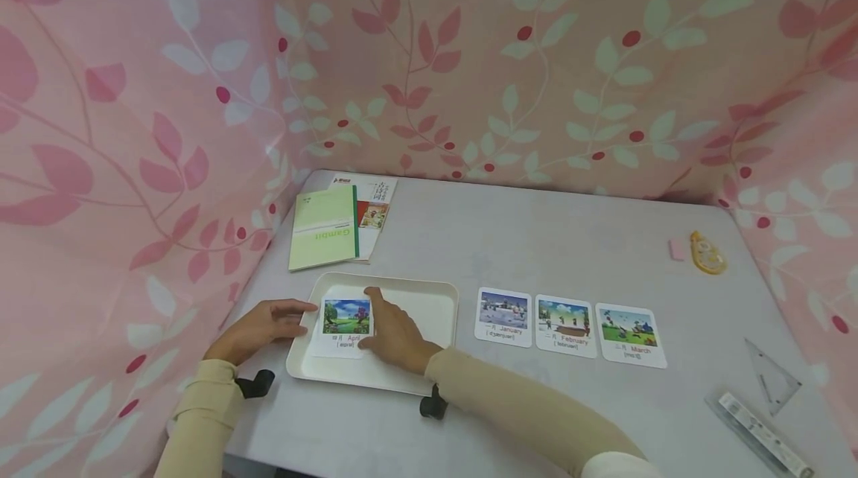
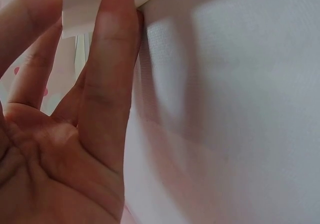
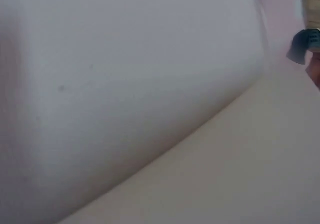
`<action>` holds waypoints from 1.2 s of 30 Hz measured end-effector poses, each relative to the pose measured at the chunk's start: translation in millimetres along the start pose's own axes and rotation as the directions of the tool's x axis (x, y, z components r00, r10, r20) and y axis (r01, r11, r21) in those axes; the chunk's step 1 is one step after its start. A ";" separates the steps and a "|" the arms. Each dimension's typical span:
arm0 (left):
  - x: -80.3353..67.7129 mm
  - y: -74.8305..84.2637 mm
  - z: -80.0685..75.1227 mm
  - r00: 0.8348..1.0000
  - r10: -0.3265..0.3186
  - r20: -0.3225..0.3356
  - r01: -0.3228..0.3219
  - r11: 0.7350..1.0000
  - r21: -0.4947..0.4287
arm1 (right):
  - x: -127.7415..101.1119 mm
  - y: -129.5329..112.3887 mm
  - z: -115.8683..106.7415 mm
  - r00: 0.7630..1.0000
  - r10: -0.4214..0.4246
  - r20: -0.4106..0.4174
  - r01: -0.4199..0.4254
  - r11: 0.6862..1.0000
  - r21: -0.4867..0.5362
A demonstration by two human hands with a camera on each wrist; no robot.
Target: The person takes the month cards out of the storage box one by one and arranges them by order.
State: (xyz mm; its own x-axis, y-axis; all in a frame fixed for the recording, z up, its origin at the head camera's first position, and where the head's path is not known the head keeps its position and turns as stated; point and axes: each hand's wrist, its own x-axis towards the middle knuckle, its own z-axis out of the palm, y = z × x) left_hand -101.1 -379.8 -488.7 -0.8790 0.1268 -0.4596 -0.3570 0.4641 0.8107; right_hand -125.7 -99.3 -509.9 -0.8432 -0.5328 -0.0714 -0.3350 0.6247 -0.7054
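Right hand (image 1: 400, 330) holds April card (image 1: 344, 319) — left hand (image 1: 260, 327) grips tray (image 1: 436, 316)

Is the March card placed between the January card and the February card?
No, the February card lies between the January card and the March card.

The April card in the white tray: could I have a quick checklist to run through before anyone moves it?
1. April card face up and readable: ok.
2. Right hand on the card: ok, thumb and a finger at its right side.
3. White tray steadied: ok, probably; the left hand touches its left rim.
4. January card, February card and March card in month order, left to right: ok.
5. April card visible in the right wrist view: not ok; rely on the head view.
6. Other cards beneath April: cannot tell.
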 end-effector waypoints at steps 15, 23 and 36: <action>4.0 -2.3 -0.3 1.000 0.008 0.013 -0.009 1.000 0.017 | -51.9 30.6 -99.5 0.990 0.087 -0.108 -0.060 0.972 0.227; 4.4 -5.6 -6.0 0.999 0.028 0.026 -0.028 1.000 0.013 | -121.1 80.2 -138.2 0.936 0.298 -0.187 -0.254 0.940 0.228; 5.2 -3.0 -6.6 0.998 0.046 0.039 -0.047 0.998 0.029 | -203.3 124.0 -126.2 0.922 0.385 -0.045 -0.369 0.908 0.200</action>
State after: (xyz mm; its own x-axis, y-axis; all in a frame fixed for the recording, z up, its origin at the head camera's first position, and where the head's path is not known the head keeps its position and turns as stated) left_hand -106.6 -386.4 -491.1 -0.8815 0.1824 -0.4356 -0.3057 0.4827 0.8207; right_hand -48.9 158.5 -493.9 -0.9252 -0.2251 -0.3055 0.0913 0.6493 -0.7550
